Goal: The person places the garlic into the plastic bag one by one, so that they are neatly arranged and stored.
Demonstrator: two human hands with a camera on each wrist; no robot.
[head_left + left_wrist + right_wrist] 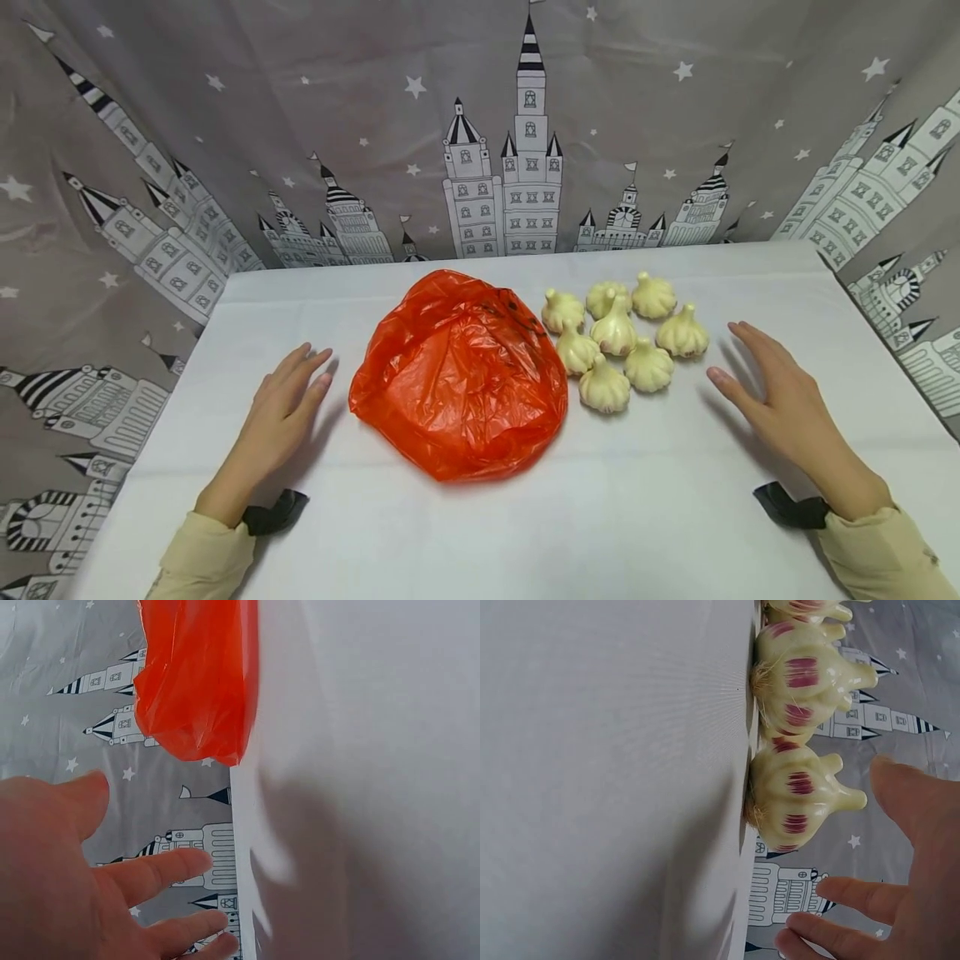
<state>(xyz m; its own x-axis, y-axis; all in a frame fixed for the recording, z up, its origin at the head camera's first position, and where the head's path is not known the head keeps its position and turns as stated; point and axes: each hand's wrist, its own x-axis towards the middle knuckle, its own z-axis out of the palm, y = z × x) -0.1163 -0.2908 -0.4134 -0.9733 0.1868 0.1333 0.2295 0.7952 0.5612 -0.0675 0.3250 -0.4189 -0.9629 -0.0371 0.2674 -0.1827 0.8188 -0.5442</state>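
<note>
Left hand [283, 402]: fingers extended, near red bag [465, 392]
Right hand [783, 408]: fingers extended, near garlic bulbs [614, 328]
Garlic bulbs: clustered beside red bag

One red plastic bag [465, 383] lay on one white table [480, 533], and eight garlic bulbs [604, 388] sat to the right of that bag. There was one left hand [279, 415] to the left of the bag and one right hand [783, 406] farther to its right. Two black wrist straps [277, 512] and two sleeves [202, 557] showed, one of each on either side of the bag.
</note>
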